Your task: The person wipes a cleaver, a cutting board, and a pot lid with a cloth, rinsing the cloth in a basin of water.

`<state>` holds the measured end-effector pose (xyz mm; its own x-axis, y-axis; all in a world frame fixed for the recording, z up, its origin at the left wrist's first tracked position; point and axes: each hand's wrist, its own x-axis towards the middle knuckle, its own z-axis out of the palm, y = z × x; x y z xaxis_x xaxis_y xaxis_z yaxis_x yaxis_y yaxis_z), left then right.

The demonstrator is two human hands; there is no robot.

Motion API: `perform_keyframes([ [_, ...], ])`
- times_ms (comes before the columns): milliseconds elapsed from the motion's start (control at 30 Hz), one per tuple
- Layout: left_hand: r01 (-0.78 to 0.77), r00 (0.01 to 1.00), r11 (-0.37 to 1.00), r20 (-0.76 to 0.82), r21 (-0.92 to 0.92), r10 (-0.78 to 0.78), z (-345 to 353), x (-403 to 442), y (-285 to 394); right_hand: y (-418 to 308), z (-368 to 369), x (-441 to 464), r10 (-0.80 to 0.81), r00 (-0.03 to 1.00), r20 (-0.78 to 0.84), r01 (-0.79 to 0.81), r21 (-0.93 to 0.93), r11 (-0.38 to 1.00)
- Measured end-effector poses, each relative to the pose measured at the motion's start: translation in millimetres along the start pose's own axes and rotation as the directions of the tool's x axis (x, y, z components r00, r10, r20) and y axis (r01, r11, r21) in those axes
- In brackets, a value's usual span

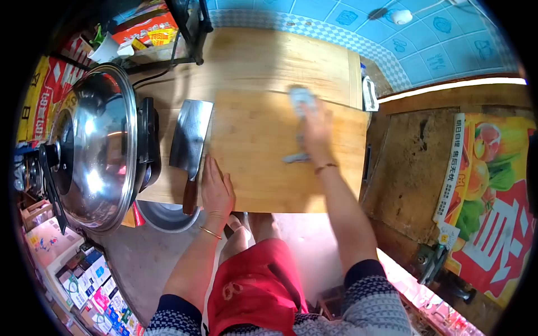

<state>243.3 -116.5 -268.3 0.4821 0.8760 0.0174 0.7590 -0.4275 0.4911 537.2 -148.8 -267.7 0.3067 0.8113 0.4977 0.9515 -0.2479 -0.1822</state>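
Observation:
A large wooden cutting board (pixel 252 143) lies on the table. My left hand (pixel 217 187) rests against its left edge near the front corner, fingers stretched out and holding nothing. A cleaver (pixel 192 131) with a dark wooden handle lies just left of that hand, blade toward the back. On the right part of the board, my right hand (pixel 316 131) presses a light grey cloth (pixel 301 97); the hand is smeared by motion. Part of the cloth is hidden under the palm, and its ends stick out beyond the fingers and beside the wrist.
Left of the cleaver stands a wide pan with a shiny domed lid (pixel 98 151). A grey basin (pixel 168 217) sits below the table's front edge. A black metal rack (pixel 196 33) stands at the back left, and a blue tiled wall (pixel 358 28) runs behind the table.

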Motion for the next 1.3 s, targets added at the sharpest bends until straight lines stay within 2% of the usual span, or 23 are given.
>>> perform_keyframes([
  [67, -0.005, 1.0, 1.0, 0.014, -0.011, 0.005, -1, 0, 1, 76, -14, -30, 0.321, 0.939, 0.126, -0.317, -0.05, 0.947],
  [100, -0.004, 1.0, 1.0, 0.013, -0.021, 0.004, -3, 2, 0, 100, -41, -27, 0.521, 0.803, 0.29, -0.51, -0.121, 0.852],
  [167, 0.063, 0.995, 0.998, 0.072, -0.018, -0.062, -6, 6, 4, 140, -36, -57, 0.582, 0.813, 0.023, -0.571, -0.168, 0.803],
  [267, 0.093, 0.986, 0.995, 0.136, 0.029, -0.096, -12, 5, 6, 99, -25, -39, 0.606, 0.795, -0.014, -0.601, -0.151, 0.785],
  [300, 0.066, 0.988, 0.996, 0.134, 0.051, -0.072, -10, 6, 5, 58, -24, -22, 0.562, 0.825, 0.063, -0.562, -0.017, 0.827],
  [333, 0.061, 0.991, 0.998, 0.118, 0.029, -0.064, -6, 4, 3, 52, 28, -34, 0.41, 0.912, 0.007, -0.406, 0.171, 0.898],
  [367, 0.06, 0.99, 0.998, 0.127, 0.029, -0.063, -6, 2, 2, -4, 26, -16, 0.18, 0.983, 0.032, -0.181, 0.03, 0.983],
  [433, 0.055, 0.991, 0.998, 0.117, 0.04, -0.06, -3, 3, 1, -98, 34, 36, 0.162, 0.968, 0.193, -0.225, 0.373, 0.9],
  [500, 0.034, 0.994, 0.999, 0.099, 0.035, -0.037, -3, 5, -1, -155, 80, 48, 0.093, 0.988, 0.127, -0.144, 0.48, 0.865],
  [533, 0.019, 0.996, 0.999, 0.089, 0.031, -0.022, -4, 4, -1, -172, 84, 56, -0.04, 0.994, 0.103, 0.0, 0.366, 0.931],
  [567, 0.011, 0.995, 0.999, 0.094, 0.03, -0.014, -3, 4, -1, -173, 80, 61, -0.032, 0.994, 0.102, -0.007, 0.361, 0.932],
  [633, 0.01, 0.997, 0.997, 0.08, 0.072, -0.016, -2, 3, -2, -158, 69, 60, -0.293, 0.946, 0.137, 0.188, 0.503, 0.844],
  [733, -0.005, 0.999, 0.999, 0.045, 0.043, 0.003, 3, 1, -3, -65, 44, 52, -0.064, 0.948, 0.312, -0.073, 0.408, 0.91],
  [767, -0.024, 1.0, 0.998, 0.019, 0.066, 0.023, 3, 2, -4, -12, 37, 38, -0.178, 0.984, 0.021, 0.165, 0.277, 0.947],
  [800, 0.005, 0.999, 0.997, 0.053, 0.08, -0.009, 2, 2, -2, 21, 23, 30, 0.085, 0.978, 0.19, -0.121, 0.187, 0.975],
  [833, 0.002, 0.998, 0.996, 0.058, 0.085, -0.007, 2, 0, -2, 63, 9, 17, 0.142, 0.966, 0.217, -0.144, -0.008, 0.99],
  [900, -0.011, 0.999, 0.995, 0.043, 0.097, 0.007, 4, 2, -2, 128, -26, -8, 0.281, 0.937, 0.206, -0.273, -0.067, 0.96],
  [967, -0.014, 0.998, 0.996, 0.062, 0.09, 0.009, 3, 6, -1, 141, -36, -19, 0.464, 0.868, 0.179, -0.464, -0.042, 0.885],
  [1100, -0.029, 0.996, 0.997, 0.081, 0.07, 0.023, -3, 3, 0, 123, -21, -9, 0.585, 0.806, 0.094, -0.58, -0.073, 0.811],
  [1167, 0.014, 0.996, 1.0, 0.091, 0.017, -0.015, -4, 5, 0, 81, 20, -18, 0.315, 0.949, -0.026, -0.315, -0.173, 0.933],
  [1200, 0.021, 0.994, 1.0, 0.109, -0.022, -0.018, -10, 5, 3, 37, 28, -9, 0.31, 0.951, -0.02, -0.309, -0.165, 0.937],
  [1267, 0.0, 0.998, 0.99, 0.065, -0.142, 0.009, -8, 1, -3, -61, 32, 20, 0.123, 0.973, 0.195, -0.151, 0.139, 0.979],
  [1300, 0.001, 0.998, 0.991, 0.068, -0.137, 0.008, -8, -1, -8, -95, 44, 19, 0.077, 0.987, 0.143, -0.107, 0.221, 0.969],
])
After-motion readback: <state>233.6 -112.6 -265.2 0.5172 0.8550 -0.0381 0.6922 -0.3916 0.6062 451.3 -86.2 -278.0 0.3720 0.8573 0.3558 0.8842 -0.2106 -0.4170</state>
